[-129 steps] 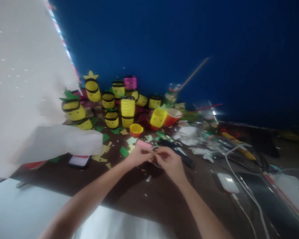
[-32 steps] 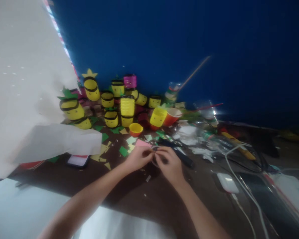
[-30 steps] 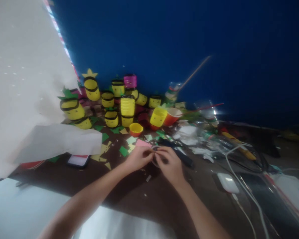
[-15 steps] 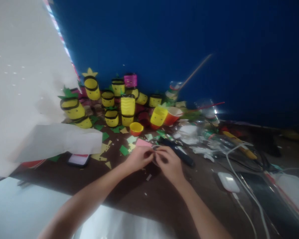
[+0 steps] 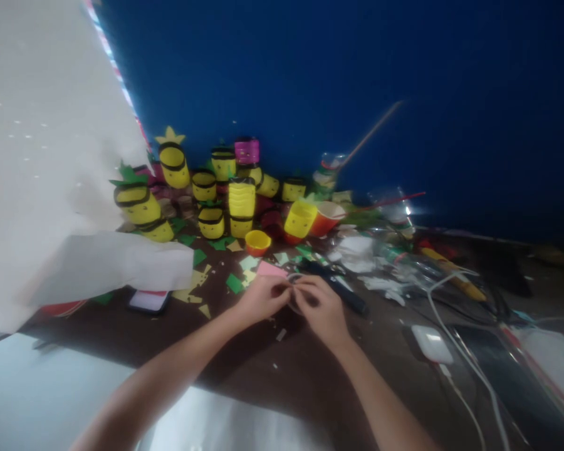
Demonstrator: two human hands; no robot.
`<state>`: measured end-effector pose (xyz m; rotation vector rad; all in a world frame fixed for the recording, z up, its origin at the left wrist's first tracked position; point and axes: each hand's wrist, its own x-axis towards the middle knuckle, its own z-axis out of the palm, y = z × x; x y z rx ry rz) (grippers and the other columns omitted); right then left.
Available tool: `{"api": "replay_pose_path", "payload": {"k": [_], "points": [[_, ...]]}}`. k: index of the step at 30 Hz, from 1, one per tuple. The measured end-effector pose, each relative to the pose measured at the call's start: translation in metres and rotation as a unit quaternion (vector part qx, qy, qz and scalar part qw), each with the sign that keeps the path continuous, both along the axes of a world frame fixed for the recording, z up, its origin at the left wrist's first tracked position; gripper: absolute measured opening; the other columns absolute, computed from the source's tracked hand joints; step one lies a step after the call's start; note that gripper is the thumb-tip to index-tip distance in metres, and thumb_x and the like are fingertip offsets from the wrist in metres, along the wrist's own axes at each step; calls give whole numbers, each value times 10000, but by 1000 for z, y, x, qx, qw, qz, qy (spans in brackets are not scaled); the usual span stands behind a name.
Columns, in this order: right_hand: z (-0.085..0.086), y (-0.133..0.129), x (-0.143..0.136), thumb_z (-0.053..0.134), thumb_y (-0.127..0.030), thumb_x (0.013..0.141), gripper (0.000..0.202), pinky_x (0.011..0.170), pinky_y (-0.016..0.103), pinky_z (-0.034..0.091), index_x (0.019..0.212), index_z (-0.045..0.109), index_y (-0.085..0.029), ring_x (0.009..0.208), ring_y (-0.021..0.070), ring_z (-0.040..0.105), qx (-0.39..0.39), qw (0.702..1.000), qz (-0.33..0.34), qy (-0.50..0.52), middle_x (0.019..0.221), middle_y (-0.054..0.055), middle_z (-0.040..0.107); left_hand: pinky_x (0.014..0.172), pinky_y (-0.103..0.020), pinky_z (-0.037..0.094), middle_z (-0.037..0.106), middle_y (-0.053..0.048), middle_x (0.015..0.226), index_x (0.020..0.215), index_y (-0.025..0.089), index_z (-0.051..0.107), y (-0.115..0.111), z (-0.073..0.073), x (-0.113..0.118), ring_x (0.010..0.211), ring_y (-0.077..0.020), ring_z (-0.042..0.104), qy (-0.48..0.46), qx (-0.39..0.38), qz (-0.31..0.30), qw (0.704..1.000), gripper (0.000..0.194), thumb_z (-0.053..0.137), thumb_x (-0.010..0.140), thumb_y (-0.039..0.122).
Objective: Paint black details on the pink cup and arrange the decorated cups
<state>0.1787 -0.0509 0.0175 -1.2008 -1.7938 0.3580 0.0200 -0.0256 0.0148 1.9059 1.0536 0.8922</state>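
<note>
Over the dark table my left hand (image 5: 264, 297) and my right hand (image 5: 323, 309) meet, fingertips pinched together. Between them shows part of a pale ring (image 5: 294, 276) that looks like a roll of tape; the fingers hide most of it. Both hands are closed at this ring. Just behind the left hand lies a pink piece of paper (image 5: 271, 270). Beyond the right hand is a long black object (image 5: 350, 295), its kind unclear. A small yellow cup (image 5: 257, 242) with an orange base stands farther back.
Several yellow pineapple-shaped cups (image 5: 242, 199) with black bands crowd the back. Green paper scraps (image 5: 235, 284) lie before them. A phone (image 5: 148, 301) sits at left by a white sheet (image 5: 131, 263). At right are a white device (image 5: 432, 344), cables and a dark tablet-like slab (image 5: 493, 363).
Almost nothing differs. The fingertips of both hands have shifted very slightly at the ring, and the view has moved a touch.
</note>
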Motion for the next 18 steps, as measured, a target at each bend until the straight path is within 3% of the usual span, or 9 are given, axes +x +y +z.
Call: {"api": "replay_pose_path", "payload": {"k": [18], "points": [[2, 0, 0, 563, -230, 820, 101, 748, 327, 527, 773, 652, -218, 813, 180, 624, 11, 1000, 1, -2, 842, 52, 644, 667, -221, 471, 710, -46, 788, 819, 141, 697, -1, 4, 0, 693, -138, 622, -22, -9, 1, 1000, 191, 523, 776, 207]]}}
